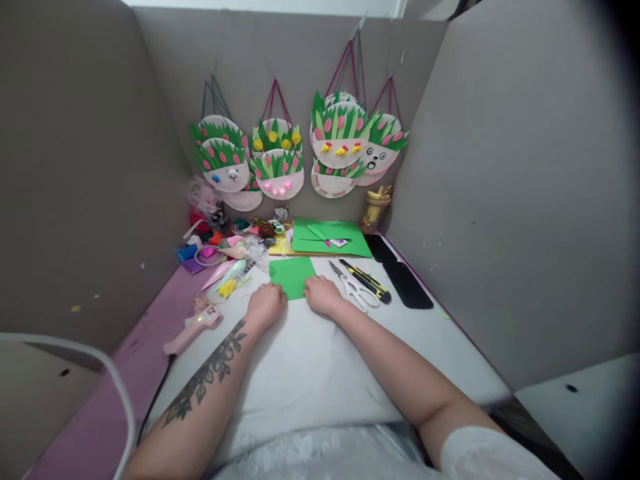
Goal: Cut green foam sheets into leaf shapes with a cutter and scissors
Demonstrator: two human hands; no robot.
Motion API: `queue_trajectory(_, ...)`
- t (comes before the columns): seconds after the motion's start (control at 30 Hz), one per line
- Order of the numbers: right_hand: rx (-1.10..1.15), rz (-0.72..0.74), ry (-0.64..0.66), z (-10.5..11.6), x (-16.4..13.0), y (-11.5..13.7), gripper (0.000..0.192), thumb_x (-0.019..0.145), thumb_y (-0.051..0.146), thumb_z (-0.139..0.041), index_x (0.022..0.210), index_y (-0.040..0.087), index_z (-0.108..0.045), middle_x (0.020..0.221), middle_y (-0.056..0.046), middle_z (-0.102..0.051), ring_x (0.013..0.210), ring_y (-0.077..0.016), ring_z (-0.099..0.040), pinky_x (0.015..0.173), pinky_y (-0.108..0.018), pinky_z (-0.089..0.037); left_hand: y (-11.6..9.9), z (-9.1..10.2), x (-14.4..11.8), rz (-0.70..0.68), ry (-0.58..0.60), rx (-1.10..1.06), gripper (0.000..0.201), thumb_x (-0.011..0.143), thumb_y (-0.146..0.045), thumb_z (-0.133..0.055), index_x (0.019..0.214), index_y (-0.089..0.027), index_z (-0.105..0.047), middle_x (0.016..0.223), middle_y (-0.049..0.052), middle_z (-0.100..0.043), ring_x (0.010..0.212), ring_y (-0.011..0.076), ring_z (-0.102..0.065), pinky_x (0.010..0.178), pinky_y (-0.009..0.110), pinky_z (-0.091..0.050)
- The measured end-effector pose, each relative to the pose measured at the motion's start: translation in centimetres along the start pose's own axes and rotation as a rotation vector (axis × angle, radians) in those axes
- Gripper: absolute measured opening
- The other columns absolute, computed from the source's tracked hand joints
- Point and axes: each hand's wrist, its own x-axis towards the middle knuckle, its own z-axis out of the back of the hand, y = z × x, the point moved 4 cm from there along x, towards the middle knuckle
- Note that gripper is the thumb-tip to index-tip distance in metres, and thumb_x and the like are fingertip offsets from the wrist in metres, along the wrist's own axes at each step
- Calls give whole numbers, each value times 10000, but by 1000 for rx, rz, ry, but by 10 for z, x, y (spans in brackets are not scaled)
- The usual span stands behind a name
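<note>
Paper (pixel 293 272), green, lies flat on the surface (pixel 320 360) before the person, the left hand (pixel 269 301) and right hand (pixel 321 295) curled nearly closed at its near corners, seemingly steadying it; whether they pinch or press, I cannot tell. Scissors (pixel 356 291) sit right, presumably for easy reach. Smooth, straight-edged paper contrasts with the softly creased white covering.

Soft, diffuse light fell on the white bench (pixel 310 373), with faint shadows, and evenly lit the green paper (pixel 293 270). Above the far partition (pixel 280 43) was a pale, brighter strip. Dark vignetting swallowed the right edge; far paper-plate baskets (pixel 341 150) looked slightly soft.
</note>
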Motion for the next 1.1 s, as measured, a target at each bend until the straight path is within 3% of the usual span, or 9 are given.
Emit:
queue_trajectory(0.17, 49, -54, -20, 0, 0, -5, 225, 878, 323, -494, 1025, 172, -571, 1060, -115, -607, 983, -242, -524, 798, -335, -383, -8, 2, -6, -356, -22, -67, 288, 873, -202, -470, 1019, -315, -692, 1035, 49, -609, 1007, 219, -501, 866, 332, -343)
queue_trajectory(0.23, 73, -48, -46, 0, 0, -8, 204, 870, 297, -510, 1013, 174, -585, 1028, -101, -611, 966, -232, -520, 800, -330, -379, -10, 2, -7, -413, -13, -50, 254, 882, -261, -490, 982, -331, -713, 1001, 50, -612, 1000, 229, -490, 856, 340, -327)
queue_trajectory(0.3, 116, 39, -88, 1, -2, -8, 187, 871, 237, -505, 1019, 186, -608, 1030, -85, -612, 990, -217, -505, 829, -328, -368, -12, 3, -8, -406, -18, -30, 246, 887, -298, -494, 978, -333, -720, 986, 56, -612, 999, 234, -485, 842, 340, -317)
queue_trajectory(0.43, 147, 374, -90, 2, -13, 1, 267, 901, 168, -465, 1056, 255, -664, 1158, -52, -616, 1108, -198, -447, 928, -350, -309, -14, 4, -8, -373, -6, -11, 251, 889, -280, -492, 984, -343, -716, 996, 50, -608, 1006, 234, -481, 825, 340, -301)
queue_trajectory(0.5, 81, 409, -73, 2, -20, 4, 277, 922, 210, -447, 1068, 270, -675, 1228, -42, -604, 1146, -223, -421, 947, -386, -286, -16, 7, -10, -365, 1, 1, 248, 894, -303, -487, 985, -340, -714, 999, 53, -604, 1009, 240, -479, 820, 347, -297)
queue_trajectory(0.67, -106, 295, -63, 8, -33, 4, 312, 907, 174, -424, 1093, 243, -665, 1337, -56, -538, 1233, -274, -355, 948, -438, -255, -18, 19, -24, -225, 1, 123, 287, 897, -272, -445, 901, -247, -731, 958, 110, -603, 998, 284, -476, 786, 393, -296)
queue_trajectory(0.87, -210, 108, 3, 13, -36, -9, 266, 849, 129, -460, 968, 185, -691, 1262, -110, -582, 1211, -305, -381, 938, -467, -230, -16, 23, -39, -65, 35, 244, 316, 831, -101, -402, 833, -128, -717, 924, 166, -612, 969, 292, -499, 764, 419, -317)
queue_trajectory(1.1, -214, 3, -2, 16, -35, -18, 250, 816, 123, -463, 849, 158, -709, 1085, -130, -651, 1093, -277, -465, 908, -422, -261, -3, 24, -38, -37, -6, 211, 314, 802, -104, -416, 846, -148, -723, 930, 141, -646, 961, 274, -544, 778, 384, -364)
